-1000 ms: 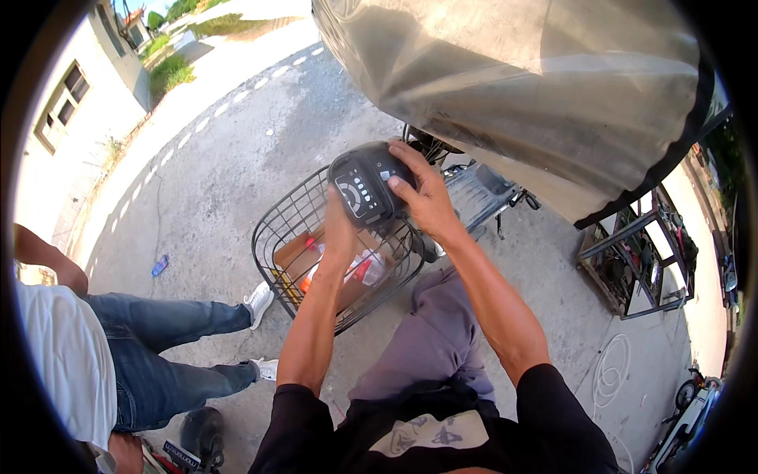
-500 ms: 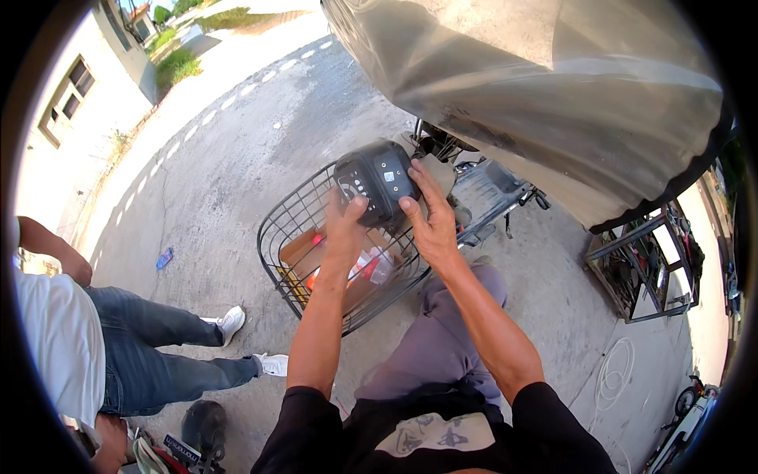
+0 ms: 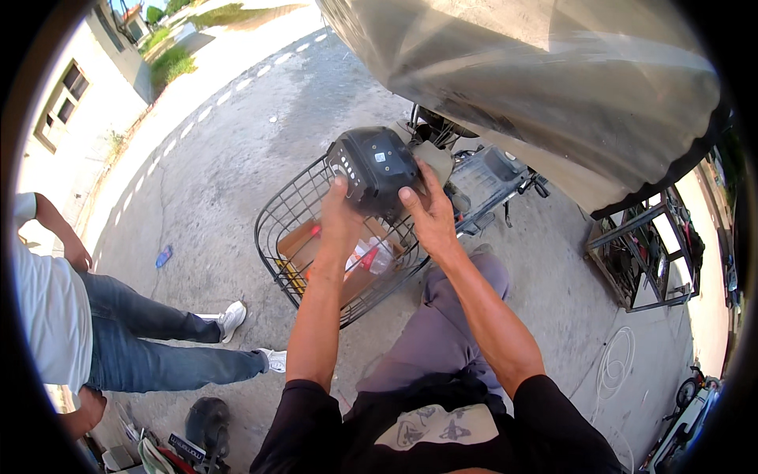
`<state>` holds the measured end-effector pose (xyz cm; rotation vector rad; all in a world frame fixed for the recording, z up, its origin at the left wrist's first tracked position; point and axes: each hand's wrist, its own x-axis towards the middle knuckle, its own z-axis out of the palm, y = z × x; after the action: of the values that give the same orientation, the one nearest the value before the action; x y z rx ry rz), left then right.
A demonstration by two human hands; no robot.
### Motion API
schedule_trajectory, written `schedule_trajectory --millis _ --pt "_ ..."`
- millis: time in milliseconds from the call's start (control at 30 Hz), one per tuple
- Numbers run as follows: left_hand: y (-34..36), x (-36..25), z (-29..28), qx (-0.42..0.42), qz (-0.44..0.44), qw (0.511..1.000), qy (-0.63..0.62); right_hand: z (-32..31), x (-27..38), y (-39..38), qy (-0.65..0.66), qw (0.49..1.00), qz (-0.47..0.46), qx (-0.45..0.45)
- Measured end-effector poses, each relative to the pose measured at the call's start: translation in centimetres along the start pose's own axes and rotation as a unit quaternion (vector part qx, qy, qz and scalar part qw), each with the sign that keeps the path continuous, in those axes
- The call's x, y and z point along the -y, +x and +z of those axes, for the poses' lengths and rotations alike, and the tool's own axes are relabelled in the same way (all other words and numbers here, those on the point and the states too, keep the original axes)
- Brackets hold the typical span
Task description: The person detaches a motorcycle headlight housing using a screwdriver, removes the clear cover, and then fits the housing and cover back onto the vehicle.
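Observation:
Between my hands is a bulky black plastic housing (image 3: pixel 377 162) with rounded corners, a row of pale marks on one face and a small white label with screws around it. My left hand (image 3: pixel 341 207), partly blurred, grips its lower left side with the thumb up. At the right side, my right hand (image 3: pixel 429 212) holds it with fingers round the edge and the thumb on the near face. Beneath is a black wire basket (image 3: pixel 278 221); inside it lie a cardboard box (image 3: pixel 296 246) and a clear plastic bottle (image 3: pixel 379 257).
A vehicle with a grey footboard (image 3: pixel 489 178) adjoins the basket. Its grey plastic cover (image 3: pixel 568 103) hangs at upper right. A person in jeans (image 3: pixel 174 359) stands at left. A metal-framed rack (image 3: pixel 647 257) and a coiled white hose (image 3: pixel 614 363) are at right.
The black housing has risen slightly and tilted in my hands, turning its marked face. The person at left has shifted their arms.

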<state>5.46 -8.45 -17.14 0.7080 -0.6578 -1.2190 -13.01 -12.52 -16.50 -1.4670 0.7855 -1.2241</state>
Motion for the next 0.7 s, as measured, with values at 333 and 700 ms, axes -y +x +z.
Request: schedule_trajectory --millis 333,700 --pt "0.5 1.0 -0.6 0.011 0.003 1.000 0.019 -1.9 -3.3 -6.3 -0.233 0.962 -0.141 -0.025" --pt "1.3 1.2 -3.2 0.025 -0.032 0.999 -0.036 -2.9 -6.1 -11.8 -0.267 0.938 -0.221 0.014"
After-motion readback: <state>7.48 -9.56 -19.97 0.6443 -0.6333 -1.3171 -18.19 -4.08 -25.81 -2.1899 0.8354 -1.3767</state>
